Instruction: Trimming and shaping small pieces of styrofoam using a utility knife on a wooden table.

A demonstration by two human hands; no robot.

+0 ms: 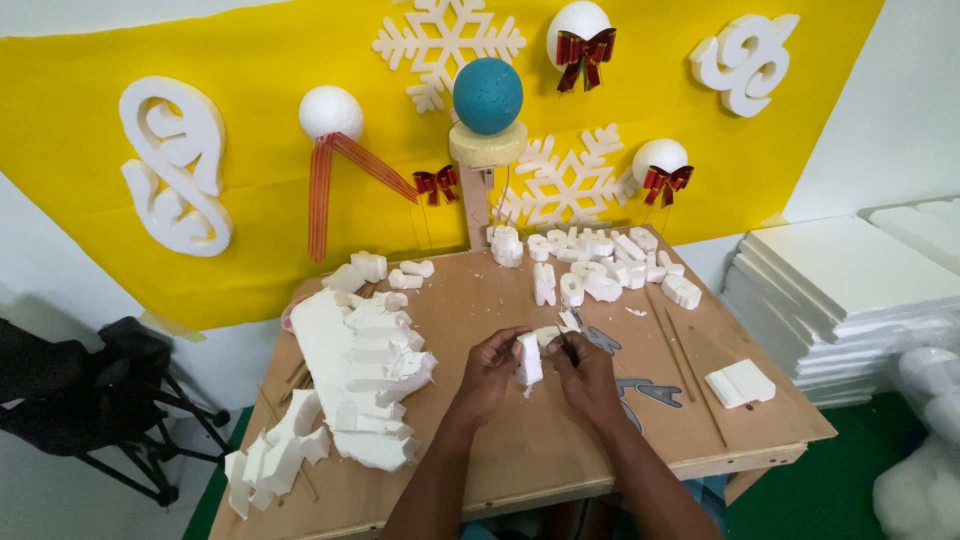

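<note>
My left hand (489, 371) grips a small white foam piece (528, 360) upright over the middle of the wooden table (520, 440). My right hand (583, 372) is closed on a thin tool whose tip touches the foam piece's right side; the tool itself is mostly hidden by my fingers. A second small foam scrap (547, 335) sits just behind my hands.
A big heap of cut foam offcuts (358, 372) covers the table's left side. Several small foam shapes (600, 265) lie at the back right, thin wooden sticks (672, 352) and a foam block (740, 383) to the right. Stacked foam sheets (845, 295) stand beyond the right edge. A teal ball (487, 96) tops a post.
</note>
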